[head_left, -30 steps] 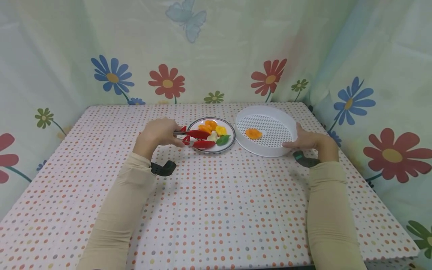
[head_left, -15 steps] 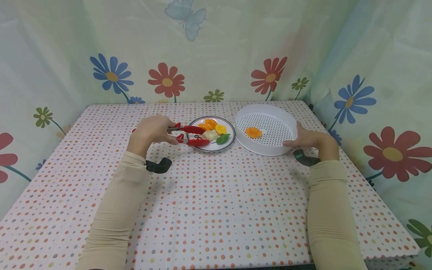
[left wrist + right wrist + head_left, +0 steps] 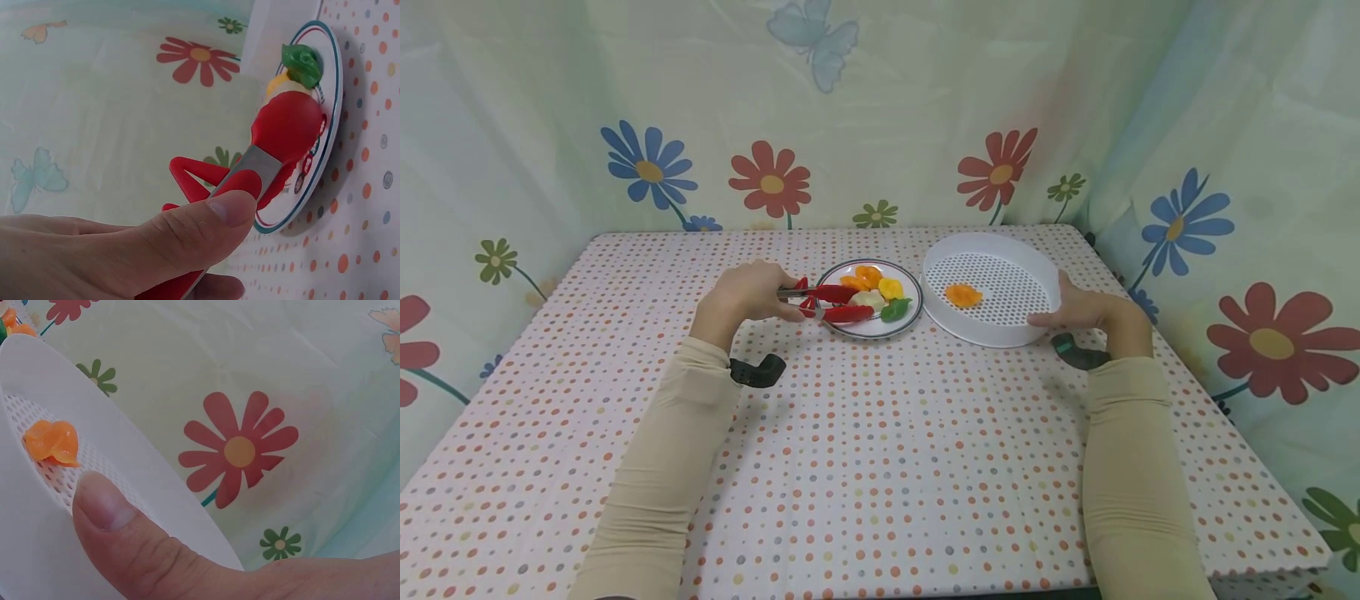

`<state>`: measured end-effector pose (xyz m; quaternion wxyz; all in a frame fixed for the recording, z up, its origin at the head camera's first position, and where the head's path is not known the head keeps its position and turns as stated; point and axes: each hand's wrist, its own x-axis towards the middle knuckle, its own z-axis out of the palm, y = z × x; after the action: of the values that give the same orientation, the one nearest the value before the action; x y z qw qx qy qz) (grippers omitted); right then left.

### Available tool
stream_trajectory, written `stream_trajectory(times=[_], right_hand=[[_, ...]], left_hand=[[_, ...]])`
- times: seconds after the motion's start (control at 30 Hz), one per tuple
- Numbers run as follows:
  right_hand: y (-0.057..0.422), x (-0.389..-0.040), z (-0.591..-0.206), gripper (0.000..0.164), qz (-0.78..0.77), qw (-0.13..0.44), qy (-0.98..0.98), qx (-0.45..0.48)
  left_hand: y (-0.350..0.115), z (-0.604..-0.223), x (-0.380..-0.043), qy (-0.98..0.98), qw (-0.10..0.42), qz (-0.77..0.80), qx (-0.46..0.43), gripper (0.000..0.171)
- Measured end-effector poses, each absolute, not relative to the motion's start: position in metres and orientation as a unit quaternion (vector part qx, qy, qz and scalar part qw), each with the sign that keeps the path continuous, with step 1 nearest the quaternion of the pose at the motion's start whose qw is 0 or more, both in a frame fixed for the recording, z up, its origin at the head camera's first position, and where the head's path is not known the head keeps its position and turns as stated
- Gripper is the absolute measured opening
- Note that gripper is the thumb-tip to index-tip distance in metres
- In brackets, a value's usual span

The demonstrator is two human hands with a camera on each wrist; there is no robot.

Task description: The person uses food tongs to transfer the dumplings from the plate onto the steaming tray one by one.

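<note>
Tongs, centre of head frame, pinched in fingers of my left hand. Pale piece at their tips, on or over plate: probably light, soft, slippery; hold gently around middle. Right hand, centre right, grips sieve; outer fingers hidden. Cannot tell if tongs grip pale piece.

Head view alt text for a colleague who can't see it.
Left hand holds red-tipped tongs at a pale piece on a plate; right hand grips a white perforated tray with one orange piece inside. Dotted tablecloth below.
</note>
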<state>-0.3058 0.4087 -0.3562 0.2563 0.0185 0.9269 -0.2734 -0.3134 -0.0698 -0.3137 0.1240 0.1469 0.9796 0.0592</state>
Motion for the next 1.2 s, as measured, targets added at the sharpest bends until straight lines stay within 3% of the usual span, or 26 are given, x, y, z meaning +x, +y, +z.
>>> stream_trajectory(times=[0.73,1.2], right_hand=[[0.409,-0.306,-0.358,0.128,-0.272,0.255,0.927,0.019],[0.410,-0.305,-0.357,0.127,-0.275,0.250,0.929,-0.003]], left_hand=[[-0.078,-0.310,-0.315,0.980,0.092,0.084,0.152,0.070],[-0.062,-0.307,-0.314,0.983,0.022,0.099,0.150,0.077]])
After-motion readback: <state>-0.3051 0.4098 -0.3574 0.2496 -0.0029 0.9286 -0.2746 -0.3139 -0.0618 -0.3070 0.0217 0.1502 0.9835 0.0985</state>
